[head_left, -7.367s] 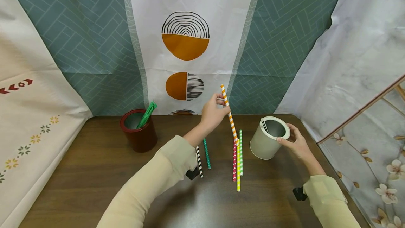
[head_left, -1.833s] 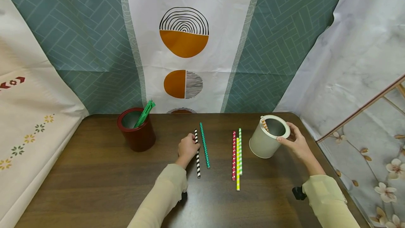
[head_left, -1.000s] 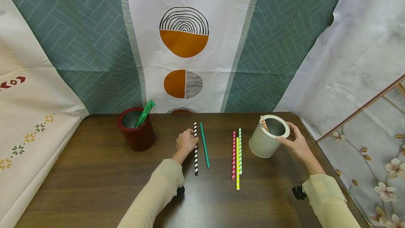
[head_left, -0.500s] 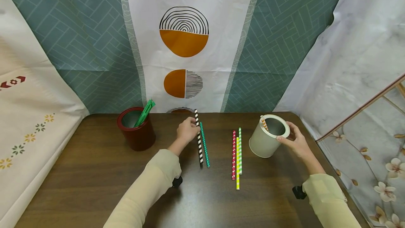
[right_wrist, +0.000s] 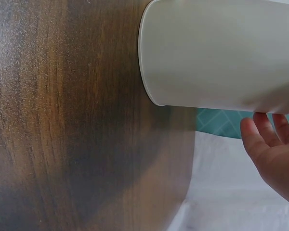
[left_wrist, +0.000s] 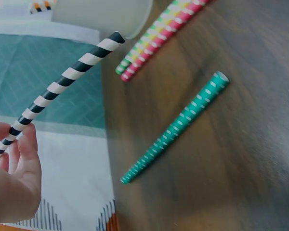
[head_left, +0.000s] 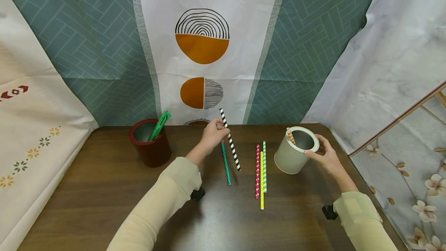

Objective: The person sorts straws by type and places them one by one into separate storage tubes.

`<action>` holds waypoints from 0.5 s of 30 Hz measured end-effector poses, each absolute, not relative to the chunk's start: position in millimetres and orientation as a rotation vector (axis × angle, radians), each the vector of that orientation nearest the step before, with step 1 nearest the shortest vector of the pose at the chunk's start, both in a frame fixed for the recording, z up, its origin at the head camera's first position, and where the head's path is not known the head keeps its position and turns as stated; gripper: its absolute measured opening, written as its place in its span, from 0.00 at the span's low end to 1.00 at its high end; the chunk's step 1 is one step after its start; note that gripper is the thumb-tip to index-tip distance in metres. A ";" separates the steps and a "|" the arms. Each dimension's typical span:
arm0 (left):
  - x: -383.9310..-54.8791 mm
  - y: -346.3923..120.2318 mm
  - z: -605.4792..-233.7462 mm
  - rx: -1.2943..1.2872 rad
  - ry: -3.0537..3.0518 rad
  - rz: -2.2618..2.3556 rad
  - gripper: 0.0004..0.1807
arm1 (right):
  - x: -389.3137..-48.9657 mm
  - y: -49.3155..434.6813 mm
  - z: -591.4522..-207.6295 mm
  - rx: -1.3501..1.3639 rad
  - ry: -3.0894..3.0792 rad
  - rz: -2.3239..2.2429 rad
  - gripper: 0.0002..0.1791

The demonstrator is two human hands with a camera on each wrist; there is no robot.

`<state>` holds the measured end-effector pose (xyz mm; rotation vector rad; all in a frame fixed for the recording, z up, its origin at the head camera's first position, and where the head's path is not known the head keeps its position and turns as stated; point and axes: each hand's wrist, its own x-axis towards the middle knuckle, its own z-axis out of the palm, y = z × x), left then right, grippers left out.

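Note:
My left hand [head_left: 213, 134] pinches a black-and-white striped paper straw [head_left: 232, 147] between thumb and fingers, tilted and raised off the table. Beneath it lies a dark green dotted straw [left_wrist: 176, 127]. Further right, a pink dotted straw [head_left: 257, 171], a yellow straw [head_left: 262, 189] and a light green striped straw [head_left: 265, 165] lie side by side. My right hand [head_left: 325, 156] holds the off-white canister [head_left: 289, 160] at its right side, thumb on the rim; in the right wrist view its fingertips [right_wrist: 260, 122] meet the wall. An orange-striped straw [head_left: 291, 137] leans inside the canister.
A dark red canister [head_left: 155, 152] with a green wrapped bundle [head_left: 160, 125] in it stands at the back left of the brown wooden table [head_left: 87, 204]. Patterned cloths hang behind the table and along both sides.
The orange-striped straw, earlier in my left hand, now sits in the off-white canister. My left hand has since taken the black-and-white straw, lifting it up and rightward. My right hand stays put.

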<state>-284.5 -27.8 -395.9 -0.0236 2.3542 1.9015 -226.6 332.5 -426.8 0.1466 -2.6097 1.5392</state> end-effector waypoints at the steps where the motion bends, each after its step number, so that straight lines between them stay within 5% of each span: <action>1: -285.1 -26.1 -392.7 -0.017 2.330 1.924 0.18 | -226.5 332.5 -426.8 0.146 -2.611 1.537 0.37; 15: -285.3 6.3 -346.4 0.120 2.200 2.053 0.17 | -226.6 333.3 -426.5 0.142 -2.626 1.521 0.37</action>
